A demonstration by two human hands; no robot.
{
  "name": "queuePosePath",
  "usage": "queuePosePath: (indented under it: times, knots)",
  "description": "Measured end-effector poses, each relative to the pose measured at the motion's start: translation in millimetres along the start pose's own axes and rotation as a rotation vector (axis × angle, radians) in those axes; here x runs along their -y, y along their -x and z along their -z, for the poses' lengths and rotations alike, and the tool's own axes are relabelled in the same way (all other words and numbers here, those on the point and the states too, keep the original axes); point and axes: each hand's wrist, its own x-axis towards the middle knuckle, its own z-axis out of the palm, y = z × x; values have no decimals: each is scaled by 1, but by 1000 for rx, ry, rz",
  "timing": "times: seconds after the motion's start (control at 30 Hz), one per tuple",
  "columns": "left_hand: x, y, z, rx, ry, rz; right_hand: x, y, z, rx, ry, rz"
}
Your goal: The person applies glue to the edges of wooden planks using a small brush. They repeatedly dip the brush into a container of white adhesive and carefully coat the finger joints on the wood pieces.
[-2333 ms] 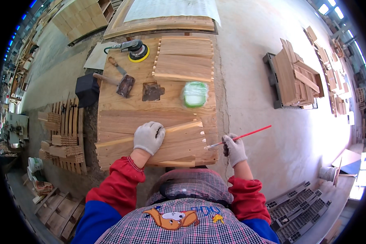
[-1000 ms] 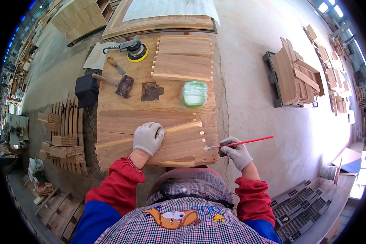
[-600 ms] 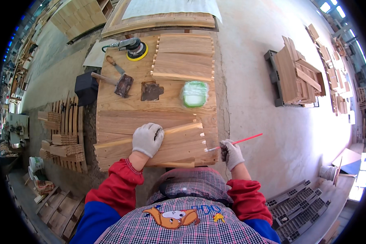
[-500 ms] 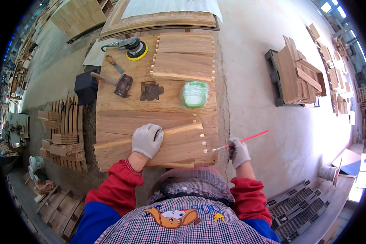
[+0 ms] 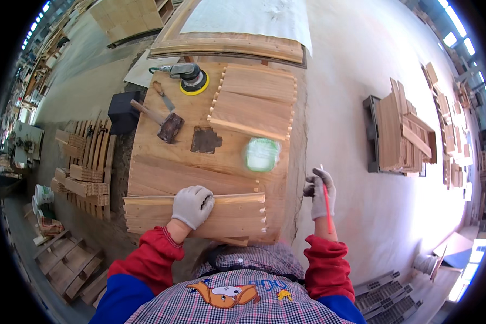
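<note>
**Gloved hands at the wood table**

The table (image 5: 162,167) is carrying a wooden panel (image 5: 221,216) at its near edge. The left hand (image 5: 193,205) is lying flat and open on it. The right hand (image 5: 319,190), off the table's right side, is gripping a red brush (image 5: 326,202).

Left hand (image 5: 193,206), gloved, pressed flat, palm down, fingers spread, arm reaching forward. Right hand (image 5: 319,192), gloved, raised off to the side, fingers curled closed, forearm upright.
</note>
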Motion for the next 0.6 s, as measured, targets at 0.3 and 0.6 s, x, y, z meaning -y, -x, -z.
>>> queuePosePath:
  times: [0.3, 0.6]
  knots:
    - [-6, 3, 7, 13, -27, 30, -30, -121, -61, 164, 427, 352]
    - [6, -4, -3, -12, -68, -8, -44, -167, -65, 112, 283, 158]
